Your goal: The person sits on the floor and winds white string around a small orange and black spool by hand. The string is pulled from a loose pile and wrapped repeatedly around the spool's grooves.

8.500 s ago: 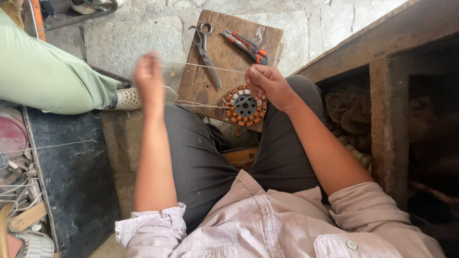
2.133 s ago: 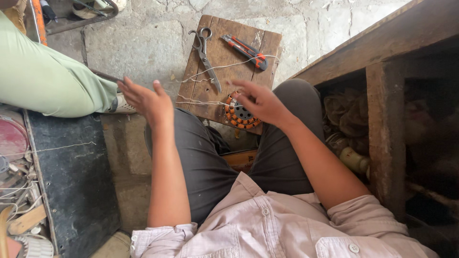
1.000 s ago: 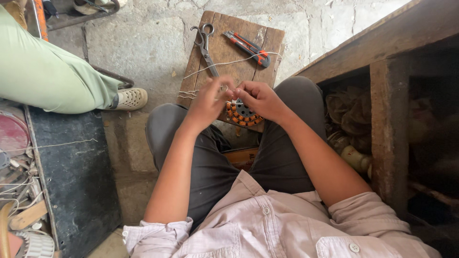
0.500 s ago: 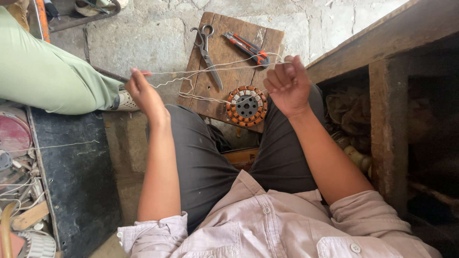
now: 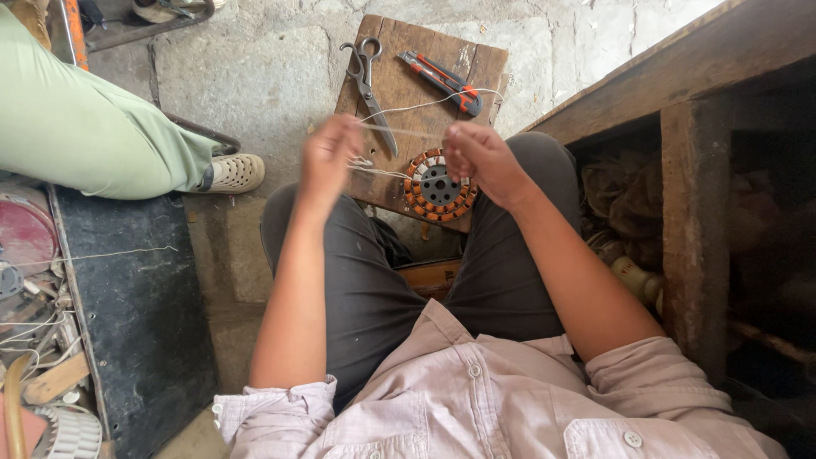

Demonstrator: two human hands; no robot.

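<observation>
Both hands work a thin white string (image 5: 425, 104) above a small wooden board (image 5: 399, 81) propped at the person's knees. The left hand (image 5: 330, 157) is blurred, its grip closed on the string at about 9 o'clock of the round copper-wound stator (image 5: 439, 185); the right hand (image 5: 480, 157), at 1 o'clock of it, pinches the other run. The stator lies on the board's near edge, with scissors (image 5: 370, 81) and a red-and-black utility knife (image 5: 442, 78) at 12 o'clock. The step looks like lacing the coils; the next move seems to call for steady tension in both hands
</observation>
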